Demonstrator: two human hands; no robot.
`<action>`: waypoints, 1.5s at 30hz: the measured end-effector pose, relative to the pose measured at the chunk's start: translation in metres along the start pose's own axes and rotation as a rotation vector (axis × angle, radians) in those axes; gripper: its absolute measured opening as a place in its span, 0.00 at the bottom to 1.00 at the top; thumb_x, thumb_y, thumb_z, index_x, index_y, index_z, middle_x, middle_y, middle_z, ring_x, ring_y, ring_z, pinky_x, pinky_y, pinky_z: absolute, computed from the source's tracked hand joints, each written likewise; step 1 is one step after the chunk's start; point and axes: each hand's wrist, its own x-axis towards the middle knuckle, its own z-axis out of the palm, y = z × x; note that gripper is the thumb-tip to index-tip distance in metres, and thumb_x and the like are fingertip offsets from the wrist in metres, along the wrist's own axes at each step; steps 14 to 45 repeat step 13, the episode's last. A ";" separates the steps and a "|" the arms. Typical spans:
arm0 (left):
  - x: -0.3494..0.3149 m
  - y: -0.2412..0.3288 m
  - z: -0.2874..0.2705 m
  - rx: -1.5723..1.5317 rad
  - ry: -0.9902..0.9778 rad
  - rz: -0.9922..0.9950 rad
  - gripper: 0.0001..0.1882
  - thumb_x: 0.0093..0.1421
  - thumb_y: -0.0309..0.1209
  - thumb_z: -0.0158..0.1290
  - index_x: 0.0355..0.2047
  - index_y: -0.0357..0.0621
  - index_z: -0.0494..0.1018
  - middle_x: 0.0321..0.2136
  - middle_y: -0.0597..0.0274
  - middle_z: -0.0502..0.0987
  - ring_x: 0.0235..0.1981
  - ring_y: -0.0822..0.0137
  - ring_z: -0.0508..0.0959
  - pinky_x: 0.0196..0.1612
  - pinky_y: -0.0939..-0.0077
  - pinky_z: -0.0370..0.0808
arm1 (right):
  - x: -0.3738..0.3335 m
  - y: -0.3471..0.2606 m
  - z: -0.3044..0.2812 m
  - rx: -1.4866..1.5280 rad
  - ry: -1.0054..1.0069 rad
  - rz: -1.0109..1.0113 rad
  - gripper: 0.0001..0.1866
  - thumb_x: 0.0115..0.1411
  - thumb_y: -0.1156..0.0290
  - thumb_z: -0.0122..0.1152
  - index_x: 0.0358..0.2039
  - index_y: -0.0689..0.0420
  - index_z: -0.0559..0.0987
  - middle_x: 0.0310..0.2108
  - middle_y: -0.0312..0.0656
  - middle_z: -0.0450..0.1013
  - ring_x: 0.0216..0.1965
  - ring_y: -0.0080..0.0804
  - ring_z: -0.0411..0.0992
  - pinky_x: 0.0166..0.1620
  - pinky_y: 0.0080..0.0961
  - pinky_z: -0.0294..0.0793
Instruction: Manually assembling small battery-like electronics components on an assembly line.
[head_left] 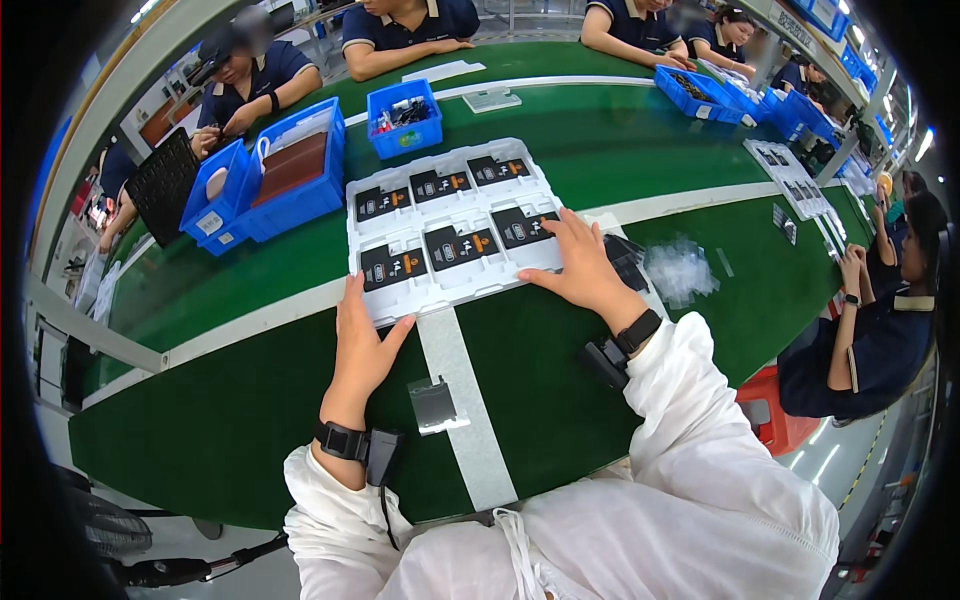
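Note:
A white plastic tray lies across the pale strip between the two green surfaces. Its compartments hold several flat black batteries with orange marks, set in two rows. At the tray's near left corner, my left hand grips the edge, its fingers along the side and its thumb at the front. My right hand holds the near right corner. Its thumb rests on the front rim and its index finger reaches onto the nearest battery. A small dark square sheet with a clear border lies on the green mat in front of me.
Clear plastic film scraps are heaped to the right, beside black pieces. Blue bins stand at the left, with another blue bin behind the tray. A second white tray lies far right. Co-workers sit across the line and at right.

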 end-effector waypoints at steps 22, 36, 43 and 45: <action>-0.002 -0.011 -0.017 -0.046 -0.134 0.016 0.41 0.52 0.35 0.56 0.58 0.31 0.46 0.57 0.38 0.52 0.59 0.48 0.54 0.60 0.65 0.52 | 0.000 0.000 0.001 -0.081 -0.045 -0.055 0.45 0.43 0.44 0.63 0.53 0.63 0.61 0.56 0.62 0.52 0.61 0.55 0.44 0.59 0.57 0.34; -0.002 -0.011 -0.017 -0.046 -0.134 0.016 0.41 0.52 0.35 0.56 0.58 0.31 0.46 0.57 0.38 0.52 0.59 0.48 0.54 0.60 0.65 0.52 | 0.000 0.000 0.001 -0.081 -0.045 -0.055 0.45 0.43 0.44 0.63 0.53 0.63 0.61 0.56 0.62 0.52 0.61 0.55 0.44 0.59 0.57 0.34; -0.002 -0.011 -0.017 -0.046 -0.134 0.016 0.41 0.52 0.35 0.56 0.58 0.31 0.46 0.57 0.38 0.52 0.59 0.48 0.54 0.60 0.65 0.52 | 0.000 0.000 0.001 -0.081 -0.045 -0.055 0.45 0.43 0.44 0.63 0.53 0.63 0.61 0.56 0.62 0.52 0.61 0.55 0.44 0.59 0.57 0.34; -0.002 -0.011 -0.017 -0.046 -0.134 0.016 0.41 0.52 0.35 0.56 0.58 0.31 0.46 0.57 0.38 0.52 0.59 0.48 0.54 0.60 0.65 0.52 | 0.000 0.000 0.001 -0.081 -0.045 -0.055 0.45 0.43 0.44 0.63 0.53 0.63 0.61 0.56 0.62 0.52 0.61 0.55 0.44 0.59 0.57 0.34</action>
